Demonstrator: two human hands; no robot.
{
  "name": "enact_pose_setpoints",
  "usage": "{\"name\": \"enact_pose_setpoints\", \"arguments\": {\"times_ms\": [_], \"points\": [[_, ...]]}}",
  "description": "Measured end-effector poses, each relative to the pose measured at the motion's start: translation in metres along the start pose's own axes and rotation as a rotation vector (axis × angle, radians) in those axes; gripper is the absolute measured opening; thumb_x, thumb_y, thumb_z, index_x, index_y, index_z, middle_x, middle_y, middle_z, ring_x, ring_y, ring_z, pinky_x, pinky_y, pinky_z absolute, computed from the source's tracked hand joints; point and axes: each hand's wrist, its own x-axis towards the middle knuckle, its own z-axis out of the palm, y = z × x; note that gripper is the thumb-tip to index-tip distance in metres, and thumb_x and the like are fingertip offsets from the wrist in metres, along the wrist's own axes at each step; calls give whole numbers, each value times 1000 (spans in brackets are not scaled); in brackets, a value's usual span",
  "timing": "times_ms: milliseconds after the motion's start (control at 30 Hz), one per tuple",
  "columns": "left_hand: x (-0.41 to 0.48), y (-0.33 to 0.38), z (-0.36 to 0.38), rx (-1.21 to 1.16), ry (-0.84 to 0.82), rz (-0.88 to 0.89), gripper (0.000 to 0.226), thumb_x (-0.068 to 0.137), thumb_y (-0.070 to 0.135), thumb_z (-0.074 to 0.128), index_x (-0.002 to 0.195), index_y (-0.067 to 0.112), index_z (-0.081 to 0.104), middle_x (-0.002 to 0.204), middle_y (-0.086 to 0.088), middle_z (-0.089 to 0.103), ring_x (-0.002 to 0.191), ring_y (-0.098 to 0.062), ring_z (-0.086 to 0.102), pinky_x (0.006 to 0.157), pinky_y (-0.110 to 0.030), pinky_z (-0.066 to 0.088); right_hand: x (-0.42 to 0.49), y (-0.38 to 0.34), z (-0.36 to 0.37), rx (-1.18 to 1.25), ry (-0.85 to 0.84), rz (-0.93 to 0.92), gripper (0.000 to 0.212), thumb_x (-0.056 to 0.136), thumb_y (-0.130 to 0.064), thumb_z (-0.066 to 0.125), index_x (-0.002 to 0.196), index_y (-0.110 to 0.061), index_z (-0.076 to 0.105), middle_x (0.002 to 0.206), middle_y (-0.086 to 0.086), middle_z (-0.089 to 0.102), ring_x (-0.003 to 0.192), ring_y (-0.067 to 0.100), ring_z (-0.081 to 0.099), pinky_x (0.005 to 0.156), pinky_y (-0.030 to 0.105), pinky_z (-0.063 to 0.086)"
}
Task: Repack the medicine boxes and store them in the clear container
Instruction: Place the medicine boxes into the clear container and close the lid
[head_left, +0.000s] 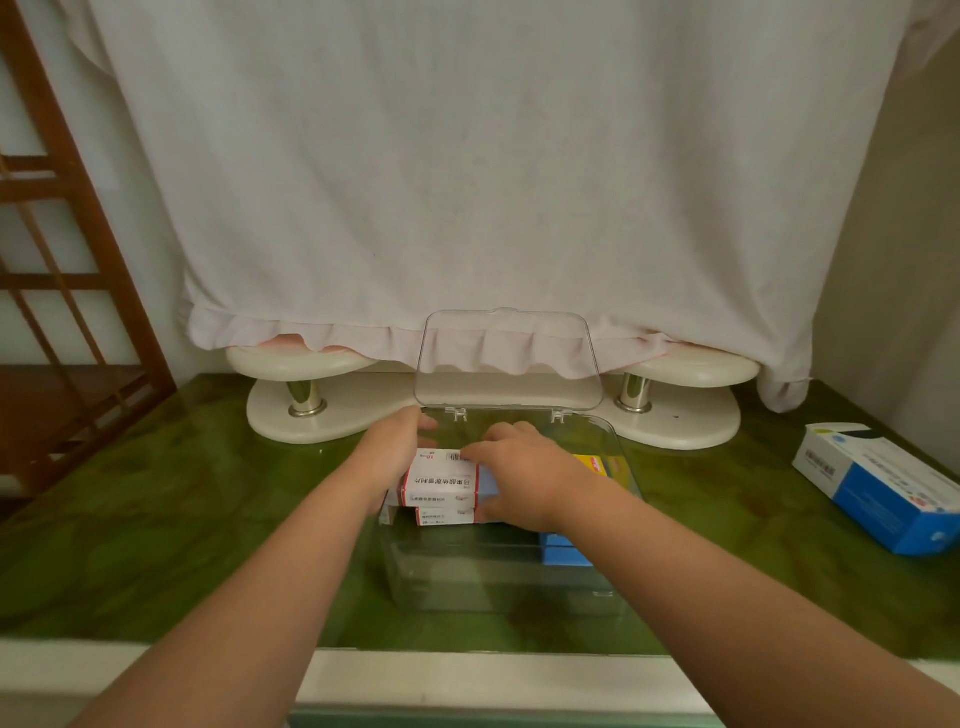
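On green tabletop (156, 519), centre: clear container (493, 582), hinged lid (509, 358) swung up and standing open at the back. Inside, left half: 2 white medicine boxes w/ red trim, stacked. Top box (441, 480) shows print and a barcode; lower box (444, 516) only shows its front edge. Right half: blue boxes (563, 556) low at front, partly behind right forearm; a yellow box (597, 465) further back, mostly covered by the wrist, so how it lies can't be told.

Both hands are in the container. Left hand (392, 452) is at the top box's left end, fingers curled over the back-left corner near the hinge; palm side hidden, so whether it grips or just steadies the box is unclear. Right hand (519, 467) is spread over the top box's right part, fingertips on the barcode edge, thumb down by the box fronts, clasping it. Hands sit close together, box between them.

Far right on tabletop, well apart from container: larger blue-and-white box (883, 493), flap open, print too blurred to read. Behind: cream two-tier stand (332, 410) w/ metal posts, top draped by white cloth (467, 182) hiding whatever's above. Wooden lattice frame (67, 260) at left, cut off by the edge.
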Motion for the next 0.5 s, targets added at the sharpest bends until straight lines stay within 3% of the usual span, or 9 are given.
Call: {"name": "enact_pose_setpoints", "arguments": {"times_ms": [167,333,500], "points": [[2,0,-1,14,-4,13,41,102,32,29,117,17,64,113,-10,68,88,-25,67,72,-34,51,-6,-1,-5,14,75,-70,58,85,-39,69,138,-28,50,130,1,53,117,22,47,98,39,46],[2,0,-1,38,-9,14,41,102,34,29,119,18,63,114,-9,68,91,-23,67,69,-32,49,0,-7,-4,-112,81,-74,45,88,-31,66,131,-23,55,118,4,56,109,25,50,87,37,47],[4,0,-1,89,-16,30,42,103,36,27,123,19,61,119,-7,67,93,-21,66,69,-30,48,8,-18,2,-204,42,-50,48,86,-19,67,130,-17,50,119,9,51,109,28,49,86,39,47]]}}
